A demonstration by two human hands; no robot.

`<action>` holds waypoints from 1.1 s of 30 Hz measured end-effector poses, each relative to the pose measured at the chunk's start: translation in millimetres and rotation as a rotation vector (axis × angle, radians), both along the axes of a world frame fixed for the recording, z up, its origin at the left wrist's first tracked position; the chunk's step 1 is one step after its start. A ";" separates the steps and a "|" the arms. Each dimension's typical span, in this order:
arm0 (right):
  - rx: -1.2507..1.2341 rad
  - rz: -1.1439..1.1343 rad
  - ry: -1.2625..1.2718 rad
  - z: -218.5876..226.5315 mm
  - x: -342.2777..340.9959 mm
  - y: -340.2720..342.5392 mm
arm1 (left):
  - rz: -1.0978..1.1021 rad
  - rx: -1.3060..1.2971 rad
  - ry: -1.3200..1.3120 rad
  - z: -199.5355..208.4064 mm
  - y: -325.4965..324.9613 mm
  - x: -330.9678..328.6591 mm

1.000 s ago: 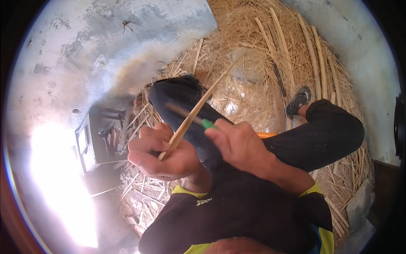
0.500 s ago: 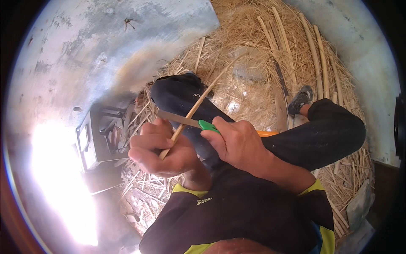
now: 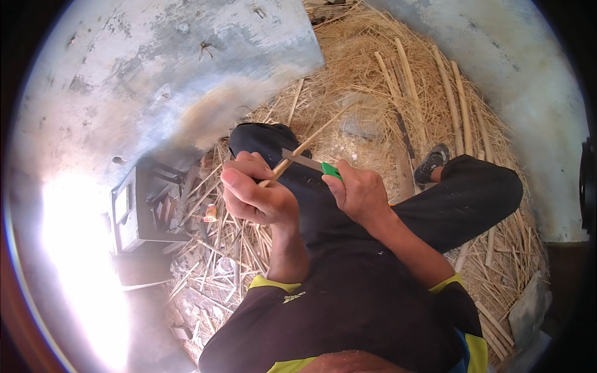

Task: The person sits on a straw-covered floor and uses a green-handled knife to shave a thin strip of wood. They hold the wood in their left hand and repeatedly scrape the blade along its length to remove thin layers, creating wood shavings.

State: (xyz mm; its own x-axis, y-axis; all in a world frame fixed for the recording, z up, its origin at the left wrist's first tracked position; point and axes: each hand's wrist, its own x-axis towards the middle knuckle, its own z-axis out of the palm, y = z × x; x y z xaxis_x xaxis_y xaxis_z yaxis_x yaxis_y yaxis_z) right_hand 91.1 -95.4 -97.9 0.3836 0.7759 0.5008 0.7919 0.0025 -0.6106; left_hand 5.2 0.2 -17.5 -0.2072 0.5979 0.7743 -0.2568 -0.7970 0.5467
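Note:
A long thin split stick (image 3: pixel 314 138), pale like bamboo, slants from my left hand (image 3: pixel 261 193) up toward the straw-strewn floor. My left fingers are wrapped round its near end. In my right hand (image 3: pixel 359 193) is a knife with a green handle (image 3: pixel 333 170), gripped in closed fingers. Its flat grey blade (image 3: pixel 301 160) lies across the stick, just beyond my left fingers. How deep the edge sits in the wood cannot be made out.
Shavings and straw (image 3: pixel 348 56) cover the floor between the walls. Several long strips (image 3: pixel 457 105) lie at the right. At the left stand a grey box-like frame (image 3: pixel 146 205) and a small orange-and-white container (image 3: pixel 211 213). My bent legs (image 3: pixel 460 199) spread below my hands.
Both hands have shifted right and slightly up, with the stick and knife. The blade now crosses the stick farther from my left fingers. The small container has come into sight.

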 end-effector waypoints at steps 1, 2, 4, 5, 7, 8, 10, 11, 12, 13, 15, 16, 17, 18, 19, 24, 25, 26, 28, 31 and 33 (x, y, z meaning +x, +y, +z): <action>-0.070 -0.081 -0.084 -16.2 3.4 -3.4 | 0.006 0.001 0.003 0.9 0.5 1.0; -0.141 -0.176 -0.165 -49.1 11.7 -7.5 | 0.071 0.013 0.025 4.4 2.0 8.0; -0.244 -0.265 -0.084 -69.2 23.5 -27.0 | 0.078 -0.042 0.008 4.7 10.7 7.7; -0.270 -0.273 0.076 -68.6 28.9 -38.3 | 0.078 -0.067 0.001 5.1 15.7 8.1; -0.180 -0.174 0.282 -41.0 41.9 -34.9 | 0.089 -0.036 0.042 9.2 14.6 11.9; -0.130 -0.075 0.369 -2.6 25.5 -37.4 | 0.094 -0.067 0.056 10.2 9.5 8.0; -0.083 0.118 0.463 51.0 8.1 -28.8 | 0.018 -0.017 -0.007 11.5 4.4 5.5; -0.124 0.186 0.500 61.2 -0.1 -27.6 | 0.045 0.001 -0.005 11.3 2.9 11.6; -0.093 0.194 0.475 61.9 -6.9 -21.6 | 0.071 0.019 0.010 11.6 0.4 17.3; -0.062 0.204 0.449 62.5 -13.1 -15.6 | 0.098 0.036 0.024 10.7 -1.1 21.8; -0.022 0.158 0.379 53.8 -15.6 -6.3 | 0.112 -0.001 0.018 10.0 -0.4 23.3; -0.020 0.094 0.340 37.6 -15.6 1.6 | 0.077 -0.044 0.024 10.0 -2.8 19.2; -0.014 0.032 0.287 29.3 -12.3 8.7 | 0.044 -0.081 0.017 10.2 -3.4 17.6; -0.054 0.022 0.248 24.0 -9.0 10.9 | 0.174 -0.043 0.077 6.0 2.2 17.3; -0.093 0.012 0.210 21.3 -4.8 12.0 | 0.309 -0.009 0.136 1.6 7.9 15.0; -0.527 -0.163 -0.063 -95.7 75.0 9.3 | 0.379 0.060 0.165 5.2 9.5 10.1; -0.461 -0.237 0.006 -86.7 88.4 12.3 | 0.198 0.034 0.087 1.6 11.3 14.5; -0.388 -0.280 0.076 -73.2 89.7 6.9 | 0.045 0.015 -0.001 1.5 11.3 13.7; -0.097 -0.212 0.282 -29.4 65.8 -10.5 | 0.117 -0.040 0.023 2.0 13.1 13.7; -0.061 0.075 0.416 41.7 31.7 -6.2 | 0.160 -0.061 -0.011 14.4 10.6 23.6; -0.089 0.224 0.534 58.6 12.0 -1.5 | 0.228 -0.088 0.010 11.6 11.6 20.4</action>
State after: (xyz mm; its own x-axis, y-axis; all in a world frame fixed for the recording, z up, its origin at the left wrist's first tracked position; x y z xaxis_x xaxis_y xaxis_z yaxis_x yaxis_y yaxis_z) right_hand 103.0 -96.9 -39.3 0.3865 0.8975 0.2122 0.3607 0.0646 -0.9304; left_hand 25.6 11.8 -5.9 -0.3376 0.6018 0.7238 -0.0697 -0.7828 0.6184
